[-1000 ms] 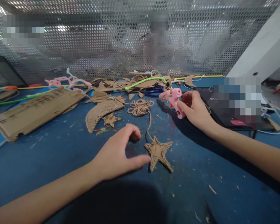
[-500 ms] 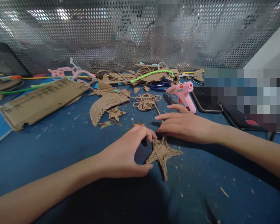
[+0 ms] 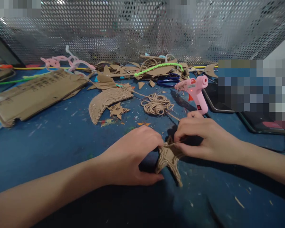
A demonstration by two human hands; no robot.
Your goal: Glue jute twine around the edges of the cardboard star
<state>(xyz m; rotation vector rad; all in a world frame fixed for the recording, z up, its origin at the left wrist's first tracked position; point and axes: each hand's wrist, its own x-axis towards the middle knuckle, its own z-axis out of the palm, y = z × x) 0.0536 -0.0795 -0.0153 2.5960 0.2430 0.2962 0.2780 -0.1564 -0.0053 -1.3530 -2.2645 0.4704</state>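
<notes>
A cardboard star [image 3: 170, 154] edged with rows of brown twine lies low over the blue table in front of me. My left hand [image 3: 135, 155] grips its left side between curled fingers and thumb. Thumb and forefinger of my right hand [image 3: 199, 136] pinch the twine [image 3: 174, 144], which crosses the star's upper part. Part of the star's right side is hidden behind my right hand. From that hand the strand leads back to a loose twine coil [image 3: 157, 104].
A pink glue gun [image 3: 196, 90] stands beyond my right hand, near dark phones [image 3: 220, 101]. A twine-covered crescent [image 3: 106, 100] and small lettered cardboard star [image 3: 119, 110] lie left of the coil. Cardboard scraps, blue-handled scissors [image 3: 168, 80] and a cardboard sheet [image 3: 38, 95] lie farther back.
My right hand has gone from stretched fingers beside the star to pinching the twine, pulling it across the star's top. My left hand stays at the star's left side. The view has shifted slightly.
</notes>
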